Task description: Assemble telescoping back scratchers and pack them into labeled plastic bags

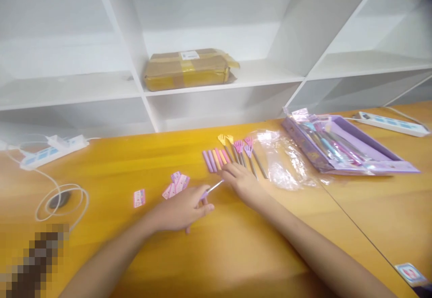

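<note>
My left hand [187, 208] is closed around a back scratcher [212, 189], a thin metal rod with a purple end inside the fingers. Its free metal tip points at my right hand [241, 181]. The fingers of that hand are bent together over the near ends of a row of foam handles [211, 160] in purple, orange and pink; what lies under the fingertips is hidden. Beyond it several hand-shaped back scratcher heads [239, 146], yellow, pink and purple, lie on metal rods. Small pink printed cards [180, 182] overlap behind my left hand, and one card [139, 198] lies farther left.
Crumpled clear plastic [286, 160] lies right of the rods, beside a purple display box [381, 147] holding bagged back scratchers. Power strips [54, 150] and white cables sit left and far right. A taped parcel [189, 70] rests on the white shelf. A seam crosses the wooden table.
</note>
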Demonstrator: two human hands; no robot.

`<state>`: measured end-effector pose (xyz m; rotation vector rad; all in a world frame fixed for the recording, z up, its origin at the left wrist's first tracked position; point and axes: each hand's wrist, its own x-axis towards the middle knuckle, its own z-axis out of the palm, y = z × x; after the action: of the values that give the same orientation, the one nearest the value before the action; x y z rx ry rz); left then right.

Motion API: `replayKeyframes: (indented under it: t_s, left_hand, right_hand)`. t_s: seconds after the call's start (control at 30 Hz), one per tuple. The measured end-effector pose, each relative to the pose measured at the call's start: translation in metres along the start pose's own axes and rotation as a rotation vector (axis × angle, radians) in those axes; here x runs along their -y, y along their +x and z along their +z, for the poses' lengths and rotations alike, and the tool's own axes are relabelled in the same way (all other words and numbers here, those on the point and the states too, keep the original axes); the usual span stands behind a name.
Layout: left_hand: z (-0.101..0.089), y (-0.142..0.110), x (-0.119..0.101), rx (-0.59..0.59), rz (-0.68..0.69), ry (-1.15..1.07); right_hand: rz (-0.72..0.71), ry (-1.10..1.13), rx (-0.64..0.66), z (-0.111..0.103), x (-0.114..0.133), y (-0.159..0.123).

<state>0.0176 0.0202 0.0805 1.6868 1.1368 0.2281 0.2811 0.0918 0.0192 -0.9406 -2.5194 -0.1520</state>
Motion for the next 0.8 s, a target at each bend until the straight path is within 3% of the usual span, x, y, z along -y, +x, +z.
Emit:
replayKeyframes:
  t_s: [0.17,0.23,0.3,0.43,0.53,0.63,0.73,0.8]
  left_hand:
    - [0.045,0.031,0.028,0.471,-0.02,-0.65]
    - [0.062,0.044,0.04,0.583,-0.026,-0.789]
    - [0.07,0.051,0.05,0.581,-0.016,-0.843]
    - [0.068,0.057,0.058,0.387,0.041,-0.978]
    - [0.064,0.059,0.058,0.274,0.069,-1.068]
    - [0.065,0.06,0.058,0.273,0.093,-1.081]
    - [0.067,0.06,0.057,0.304,0.092,-1.064]
    - [0.067,0.059,0.057,0.317,0.079,-1.056]
  right_hand:
    - [0.034,0.044,-0.102,-0.006,-0.013,-0.04]
    - [0.057,0.056,-0.109,-0.01,-0.022,-0.048]
    - [0.077,0.079,-0.141,-0.017,-0.037,-0.051]
    - [0.215,0.098,-0.245,-0.038,-0.08,-0.061]
    - [0.396,-0.01,-0.258,-0.051,-0.116,-0.08]
    - [0.682,-0.222,-0.253,-0.058,-0.148,-0.105]
    - [1.055,-0.298,-0.07,-0.058,-0.168,-0.127]
    - [1.208,-0.255,0.098,-0.056,-0.175,-0.134]
